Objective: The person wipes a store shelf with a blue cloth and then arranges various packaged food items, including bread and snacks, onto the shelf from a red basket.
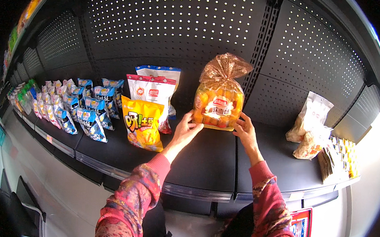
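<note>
A clear bag of soft bread rolls with a gathered brown top (219, 107) stands upright at the middle of the black shelf (203, 162). My left hand (186, 128) holds its lower left side, thumb at the front bottom edge. My right hand (245, 133) is at its lower right side, fingers against the bag. Left of my left hand stands a yellow snack bag (145, 123). Behind that are white snack bags with a red top edge (150, 91) and with a blue top edge (166, 72).
Blue-and-white snack bags (90, 123) and small white-and-pink bags (50, 103) stand in rows at the left. White-topped bags (312, 110) and a row of thin packets (339, 158) stand at the right. A perforated back panel (170, 14) rises behind; a red basket (306, 230) is below right.
</note>
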Motion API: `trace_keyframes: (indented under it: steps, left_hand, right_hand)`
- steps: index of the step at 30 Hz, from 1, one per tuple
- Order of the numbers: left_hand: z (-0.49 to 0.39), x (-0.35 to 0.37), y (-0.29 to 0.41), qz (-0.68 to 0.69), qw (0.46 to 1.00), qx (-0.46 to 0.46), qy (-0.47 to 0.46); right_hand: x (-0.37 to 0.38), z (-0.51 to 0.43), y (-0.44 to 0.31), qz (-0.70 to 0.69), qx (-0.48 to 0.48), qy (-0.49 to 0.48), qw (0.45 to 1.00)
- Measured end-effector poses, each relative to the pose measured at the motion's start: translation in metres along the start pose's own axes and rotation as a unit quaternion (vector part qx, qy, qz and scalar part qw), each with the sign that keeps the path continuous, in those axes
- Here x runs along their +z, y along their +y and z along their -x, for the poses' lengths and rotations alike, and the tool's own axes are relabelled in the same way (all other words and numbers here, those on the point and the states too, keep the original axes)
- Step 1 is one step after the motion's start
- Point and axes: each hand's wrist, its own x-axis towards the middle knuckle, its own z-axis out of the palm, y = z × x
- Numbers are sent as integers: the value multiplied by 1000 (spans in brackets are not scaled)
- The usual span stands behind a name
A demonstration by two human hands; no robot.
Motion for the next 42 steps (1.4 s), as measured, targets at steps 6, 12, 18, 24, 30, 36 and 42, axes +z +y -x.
trace_keyframes:
  steps: [6,12,18,24,30,36,42]
  left_hand:
    - [4,-2,4,-8,1000,-2,-8]
    - [2,-3,2,-8,1000,2,-19]
    - [8,-2,-4,-79,994,-34,72]
    - [21,0,10,-16,997,-73,32]
    - [43,5,34,-17,977,-124,-172]
    - [55,14,47,-78,951,-160,-251]
    - [60,18,54,-114,951,-150,-245]
  right_hand:
    - [2,5,5,10,3,5,1000]
    - [0,8,8,19,-6,-1,1000]
    - [-8,33,-21,11,0,55,998]
    - [-44,119,-74,-17,-42,21,999]
    - [-163,250,-82,202,44,57,977]
    - [-279,430,-32,468,106,188,857]
    - [-275,552,-3,575,328,234,713]
